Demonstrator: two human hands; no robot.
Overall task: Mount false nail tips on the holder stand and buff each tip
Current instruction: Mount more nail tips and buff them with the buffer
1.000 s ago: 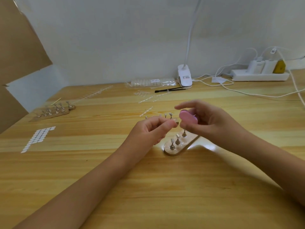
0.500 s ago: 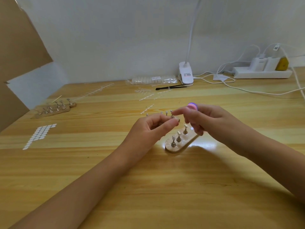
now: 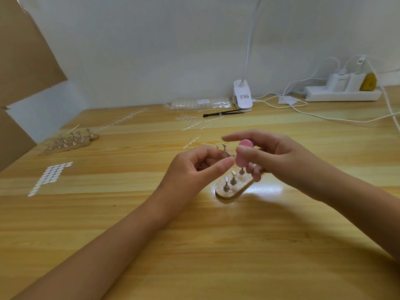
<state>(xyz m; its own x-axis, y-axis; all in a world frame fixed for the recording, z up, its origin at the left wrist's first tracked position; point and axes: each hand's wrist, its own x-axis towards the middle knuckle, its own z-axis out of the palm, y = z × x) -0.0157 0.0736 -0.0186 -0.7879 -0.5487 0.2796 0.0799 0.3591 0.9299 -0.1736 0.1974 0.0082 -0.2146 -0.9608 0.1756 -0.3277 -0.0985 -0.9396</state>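
Buffing looks like the step in hand. Just left of the holder stand [image 3: 234, 187], the left hand [image 3: 194, 167] pinches a nail tip [image 3: 226, 155] on its peg, too small to see clearly. Above the stand's far end, a pink buffer [image 3: 244, 153] sits beside that tip, gripped by the right hand [image 3: 268, 156]. The next move probably calls for light strokes on a steadied tip.

The buffer [image 3: 244, 153] is pink. The tabletop [image 3: 194, 245] is pale yellow wood with darker grain streaks. The power strip [image 3: 342, 96] and stickers [image 3: 52, 176] are white, one plug [image 3: 369, 83] yellow.
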